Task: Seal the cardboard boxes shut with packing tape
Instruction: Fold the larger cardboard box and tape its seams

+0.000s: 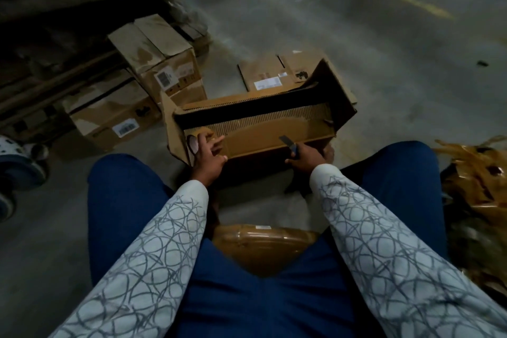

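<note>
A long cardboard box (pixel 260 132) lies on the floor in front of my knees, its top flaps partly apart with a dark gap along the far side and end flaps sticking out. My left hand (pixel 209 156) grips a roll of brown packing tape (pixel 195 140) at the box's left end. My right hand (pixel 306 158) holds a small blue-handled cutter (pixel 289 144) against the near right edge, blade pointing up and left. Brown tape covers part of the near flap.
Several more cardboard boxes (pixel 156 60) with labels stand at the back left, and another (pixel 274 74) lies behind the long one. A taped box (pixel 263 244) sits between my legs. Crumpled brown tape and wrapping (pixel 477 173) are piled at the right. Bare concrete floor (pixel 384 35) stretches beyond.
</note>
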`<action>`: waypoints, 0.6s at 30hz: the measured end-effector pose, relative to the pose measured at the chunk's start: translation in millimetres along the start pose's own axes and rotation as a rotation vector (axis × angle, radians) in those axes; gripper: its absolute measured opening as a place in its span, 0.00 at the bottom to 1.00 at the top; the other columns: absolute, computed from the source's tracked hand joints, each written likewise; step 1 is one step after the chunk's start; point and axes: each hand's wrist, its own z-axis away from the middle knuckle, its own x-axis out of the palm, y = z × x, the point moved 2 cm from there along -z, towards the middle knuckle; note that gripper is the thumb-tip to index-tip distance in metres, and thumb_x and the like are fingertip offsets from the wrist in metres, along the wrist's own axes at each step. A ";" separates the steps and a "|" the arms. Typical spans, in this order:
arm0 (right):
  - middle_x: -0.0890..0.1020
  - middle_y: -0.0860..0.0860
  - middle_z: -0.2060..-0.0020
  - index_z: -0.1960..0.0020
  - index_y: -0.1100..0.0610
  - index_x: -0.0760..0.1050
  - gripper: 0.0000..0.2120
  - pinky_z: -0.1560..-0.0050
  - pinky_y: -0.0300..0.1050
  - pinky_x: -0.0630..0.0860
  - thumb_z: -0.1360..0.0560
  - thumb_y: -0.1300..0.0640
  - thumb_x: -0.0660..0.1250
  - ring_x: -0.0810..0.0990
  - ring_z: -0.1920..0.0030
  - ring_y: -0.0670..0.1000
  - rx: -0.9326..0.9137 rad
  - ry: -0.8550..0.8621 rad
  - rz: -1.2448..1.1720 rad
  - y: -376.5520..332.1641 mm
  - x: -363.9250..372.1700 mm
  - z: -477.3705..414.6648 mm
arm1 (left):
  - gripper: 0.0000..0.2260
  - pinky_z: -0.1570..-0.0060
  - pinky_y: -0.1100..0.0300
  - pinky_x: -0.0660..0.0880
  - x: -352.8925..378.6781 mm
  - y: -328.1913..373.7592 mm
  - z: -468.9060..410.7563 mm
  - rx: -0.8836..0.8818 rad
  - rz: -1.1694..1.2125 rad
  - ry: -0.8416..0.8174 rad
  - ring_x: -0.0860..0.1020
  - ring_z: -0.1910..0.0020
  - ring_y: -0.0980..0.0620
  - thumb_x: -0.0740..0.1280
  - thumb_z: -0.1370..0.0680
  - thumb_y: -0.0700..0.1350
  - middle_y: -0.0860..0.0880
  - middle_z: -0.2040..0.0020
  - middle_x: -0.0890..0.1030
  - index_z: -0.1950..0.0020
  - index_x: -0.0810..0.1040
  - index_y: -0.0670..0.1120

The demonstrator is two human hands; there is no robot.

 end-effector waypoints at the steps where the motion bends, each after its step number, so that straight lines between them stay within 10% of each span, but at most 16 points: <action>1: 0.79 0.59 0.48 0.51 0.55 0.67 0.12 0.44 0.51 0.73 0.23 0.54 0.71 0.78 0.43 0.61 0.007 0.001 -0.008 -1.0 0.7 -0.5 | 0.33 0.39 0.53 0.73 1.7 -1.0 1.2 -0.004 -0.005 -0.011 0.72 0.30 0.45 0.63 0.25 0.25 0.44 0.26 0.71 0.25 0.57 0.45; 9: 0.79 0.56 0.50 0.49 0.55 0.67 0.12 0.50 0.47 0.70 0.23 0.54 0.70 0.78 0.44 0.60 -0.034 -0.010 -0.059 -18.4 18.8 -20.6 | 0.36 0.36 0.47 0.75 19.2 0.3 -7.2 0.073 -0.062 -0.109 0.74 0.32 0.45 0.65 0.26 0.26 0.48 0.23 0.66 0.23 0.54 0.46; 13: 0.80 0.59 0.48 0.51 0.55 0.68 0.12 0.47 0.50 0.73 0.23 0.53 0.71 0.78 0.45 0.61 0.004 -0.014 -0.113 -20.6 23.3 -28.8 | 0.36 0.48 0.64 0.79 16.6 3.3 -33.8 0.074 -0.019 -0.017 0.63 0.25 0.53 0.66 0.24 0.26 0.54 0.21 0.60 0.24 0.52 0.47; 18: 0.79 0.57 0.50 0.53 0.54 0.68 0.11 0.45 0.51 0.74 0.23 0.52 0.70 0.79 0.45 0.60 0.026 -0.017 -0.176 -23.0 32.0 -37.8 | 0.43 0.39 0.55 0.77 14.0 -13.2 -87.4 0.089 -0.140 -0.002 0.63 0.24 0.38 0.63 0.24 0.27 0.47 0.18 0.49 0.21 0.42 0.53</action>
